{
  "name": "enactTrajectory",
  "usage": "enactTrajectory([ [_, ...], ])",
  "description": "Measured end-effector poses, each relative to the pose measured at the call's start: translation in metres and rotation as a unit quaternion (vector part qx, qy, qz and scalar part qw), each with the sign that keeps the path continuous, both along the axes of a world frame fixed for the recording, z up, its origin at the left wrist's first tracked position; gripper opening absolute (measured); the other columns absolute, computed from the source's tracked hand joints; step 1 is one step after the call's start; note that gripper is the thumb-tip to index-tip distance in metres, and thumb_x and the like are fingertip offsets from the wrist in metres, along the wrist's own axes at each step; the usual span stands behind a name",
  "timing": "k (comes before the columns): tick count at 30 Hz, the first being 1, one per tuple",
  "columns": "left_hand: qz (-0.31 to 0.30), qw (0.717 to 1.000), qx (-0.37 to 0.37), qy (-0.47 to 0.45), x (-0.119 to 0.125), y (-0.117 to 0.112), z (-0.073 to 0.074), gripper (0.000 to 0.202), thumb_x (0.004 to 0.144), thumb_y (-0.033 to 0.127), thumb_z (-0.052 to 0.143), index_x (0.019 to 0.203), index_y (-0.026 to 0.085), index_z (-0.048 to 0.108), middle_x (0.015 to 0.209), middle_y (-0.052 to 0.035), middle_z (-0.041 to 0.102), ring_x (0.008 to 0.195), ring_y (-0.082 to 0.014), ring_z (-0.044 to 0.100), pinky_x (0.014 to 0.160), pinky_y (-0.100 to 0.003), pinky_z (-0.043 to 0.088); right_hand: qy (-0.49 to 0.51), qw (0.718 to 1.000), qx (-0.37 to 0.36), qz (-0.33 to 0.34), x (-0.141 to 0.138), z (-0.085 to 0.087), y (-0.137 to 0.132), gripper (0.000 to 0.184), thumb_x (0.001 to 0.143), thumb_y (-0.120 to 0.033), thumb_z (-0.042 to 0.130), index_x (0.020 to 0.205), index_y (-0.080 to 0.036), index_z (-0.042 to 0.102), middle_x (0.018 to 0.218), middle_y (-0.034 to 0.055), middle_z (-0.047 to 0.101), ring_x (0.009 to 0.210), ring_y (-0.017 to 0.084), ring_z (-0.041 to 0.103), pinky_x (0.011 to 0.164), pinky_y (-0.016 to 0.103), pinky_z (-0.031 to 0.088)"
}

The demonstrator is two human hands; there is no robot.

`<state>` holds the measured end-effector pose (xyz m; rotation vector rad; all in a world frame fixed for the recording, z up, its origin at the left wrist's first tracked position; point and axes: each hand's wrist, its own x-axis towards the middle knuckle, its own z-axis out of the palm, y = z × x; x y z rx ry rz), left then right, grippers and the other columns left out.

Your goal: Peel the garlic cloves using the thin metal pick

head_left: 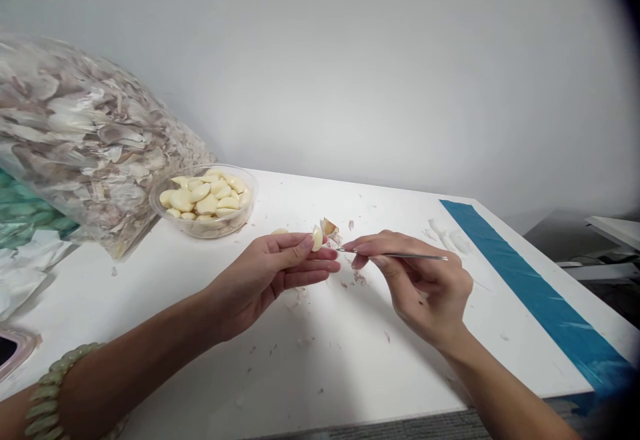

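Note:
My left hand (273, 273) pinches a pale garlic clove (317, 238) between thumb and fingertips above the white table (350, 373). A piece of brownish skin (329, 227) hangs off the clove's far side. My right hand (425, 280) grips a thin metal pick (400, 255), its tip pointing left at the clove. Both hands are closed on what they hold. Bits of skin lie on the table under them.
A clear plastic bowl (165, 217) of peeled cloves stands at the back left. Behind it leans a big clear bag of garlic skins (85, 133). A strip of blue tape (540, 293) runs along the table's right side. A green bead bracelet (47, 393) is on my left wrist.

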<state>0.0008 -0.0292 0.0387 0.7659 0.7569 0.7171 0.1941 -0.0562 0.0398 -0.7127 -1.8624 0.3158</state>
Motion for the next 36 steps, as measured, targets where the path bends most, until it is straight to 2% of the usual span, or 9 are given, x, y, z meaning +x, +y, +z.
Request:
enactTrajectory([
  [8, 0.001, 1.0, -0.014, -0.011, -0.0004, -0.0016, 0.0006, 0.018, 0.082, 0.03, 0.062, 0.085, 0.014, 0.07, 0.096, -0.0053, 0.074, 0.082, -0.0097, 0.069, 0.074, -0.012, 0.056, 0.006, 0.999, -0.007, -0.034, -0.0003, 0.0008, -0.0008, 0.029, 0.082, 0.001, 0.052, 0.098, -0.019, 0.066, 0.091, 0.0032, 0.071, 0.067, 0.013, 0.066, 0.057, 0.03, 0.054],
  [23, 0.011, 0.999, -0.029, 0.011, -0.0001, -0.0019, 0.0006, 0.016, 0.079, 0.028, 0.064, 0.073, 0.015, 0.071, 0.076, -0.001, 0.075, 0.068, -0.0061, 0.068, 0.066, -0.009, 0.056, 0.043, 0.996, 0.013, -0.081, -0.0018, 0.0016, 0.0009, 0.027, 0.083, 0.0, 0.053, 0.096, -0.019, 0.067, 0.089, 0.0025, 0.071, 0.067, 0.013, 0.066, 0.058, 0.031, 0.055],
  [36, -0.001, 1.0, -0.017, 0.024, -0.0006, -0.0025, 0.0007, 0.013, 0.077, 0.028, 0.067, 0.073, 0.016, 0.07, 0.076, -0.0012, 0.073, 0.068, -0.0067, 0.067, 0.065, -0.01, 0.055, 0.071, 0.986, 0.014, -0.15, -0.0013, 0.001, 0.003, 0.025, 0.085, -0.004, 0.053, 0.094, -0.022, 0.068, 0.088, 0.0005, 0.071, 0.066, 0.013, 0.066, 0.058, 0.031, 0.057],
])
